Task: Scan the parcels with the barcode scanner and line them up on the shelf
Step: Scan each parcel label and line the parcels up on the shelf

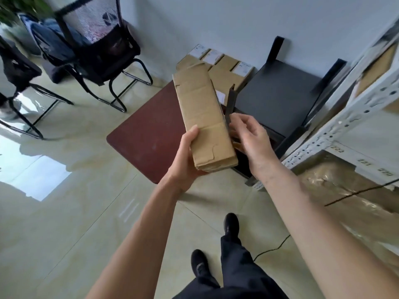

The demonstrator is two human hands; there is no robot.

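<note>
A long brown cardboard parcel (pixel 204 117) is held up in front of me. My left hand (pixel 186 157) grips its near end from below, thumb up along its left side. My right hand (pixel 251 140) is at the parcel's right edge with fingers loosely bent, touching or nearly touching it. Several more brown parcels with white labels (pixel 224 62) lie on the floor against the wall. The white metal shelf (pixel 345 124) stands at the right, with number labels on its beam. No barcode scanner is visible.
A dark upturned table (pixel 278 93) lies on a reddish-brown board (pixel 149 134) on the floor. Black mesh chairs (pixel 97 46) stand at the left. A black cable (pixel 356 192) runs across the floor at the right. My feet (pixel 231 223) stand on pale tiles.
</note>
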